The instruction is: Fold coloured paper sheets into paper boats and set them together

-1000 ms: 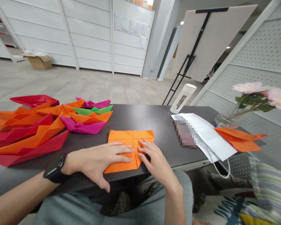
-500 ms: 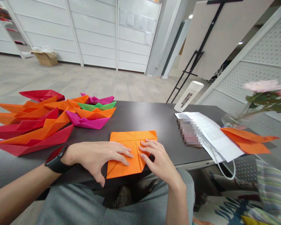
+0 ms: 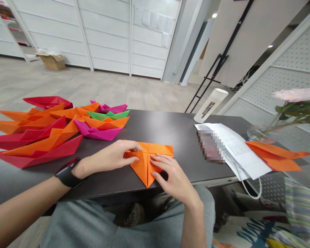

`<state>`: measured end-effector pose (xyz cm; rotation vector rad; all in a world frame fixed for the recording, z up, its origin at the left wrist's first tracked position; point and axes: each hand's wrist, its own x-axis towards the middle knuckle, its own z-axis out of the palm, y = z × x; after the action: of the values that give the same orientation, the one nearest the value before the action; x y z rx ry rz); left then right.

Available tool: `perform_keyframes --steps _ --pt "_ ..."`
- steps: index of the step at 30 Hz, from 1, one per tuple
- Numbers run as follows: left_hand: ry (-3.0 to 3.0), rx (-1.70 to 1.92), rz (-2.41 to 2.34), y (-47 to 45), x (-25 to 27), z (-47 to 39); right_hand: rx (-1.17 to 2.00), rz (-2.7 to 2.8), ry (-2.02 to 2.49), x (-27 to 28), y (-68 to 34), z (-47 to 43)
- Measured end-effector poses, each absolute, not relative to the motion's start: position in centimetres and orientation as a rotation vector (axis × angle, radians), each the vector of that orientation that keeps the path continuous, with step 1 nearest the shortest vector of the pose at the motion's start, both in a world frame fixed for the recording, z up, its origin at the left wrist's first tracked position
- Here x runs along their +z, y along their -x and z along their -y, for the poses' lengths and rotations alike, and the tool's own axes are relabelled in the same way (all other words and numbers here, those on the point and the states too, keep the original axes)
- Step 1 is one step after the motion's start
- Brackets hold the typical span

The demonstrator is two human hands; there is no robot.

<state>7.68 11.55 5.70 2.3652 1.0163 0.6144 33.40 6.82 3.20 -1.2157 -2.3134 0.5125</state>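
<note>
Near the table's front edge lies a partly folded sheet of orange paper (image 3: 147,165), its lower end now a point facing me and its top a flat band. My left hand (image 3: 119,154) pinches the sheet's left side, thumb below and fingers curled over the upper left flap. Resting on the right half is my right hand (image 3: 172,172), its fingers stretched out and thumb apart, pressing the paper near the centre crease. Part of the right edge is hidden under that hand.
Several folded paper boats (image 3: 41,148) in red, orange, magenta and green crowd the left side. To the right are a white cylinder (image 3: 210,105), printed sheets (image 3: 240,150) with a white cable, a blurred flat item (image 3: 211,145), an orange folded paper (image 3: 274,155) and flowers in a glass vase (image 3: 258,132).
The paper's lower left corner has been folded inward, turning its square bottom into a point. My left hand moved up and right from the sheet's middle to its upper left edge.
</note>
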Motion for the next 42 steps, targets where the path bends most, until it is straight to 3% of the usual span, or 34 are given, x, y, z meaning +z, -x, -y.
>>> perform_keyframes --steps 7,21,42 --pt "-2.408 0.675 -1.096 -8.3 2.9 -12.2 0.533 2.319 1.2 3.2 -32.4 -6.6" --pt "-2.867 0.507 -1.03 -9.0 3.3 -11.6 0.516 2.315 1.216 2.7 -32.3 -7.0" --pt "-2.919 0.523 -0.938 -9.0 2.6 -10.9 0.387 2.276 1.288 2.2 -30.9 -7.1"
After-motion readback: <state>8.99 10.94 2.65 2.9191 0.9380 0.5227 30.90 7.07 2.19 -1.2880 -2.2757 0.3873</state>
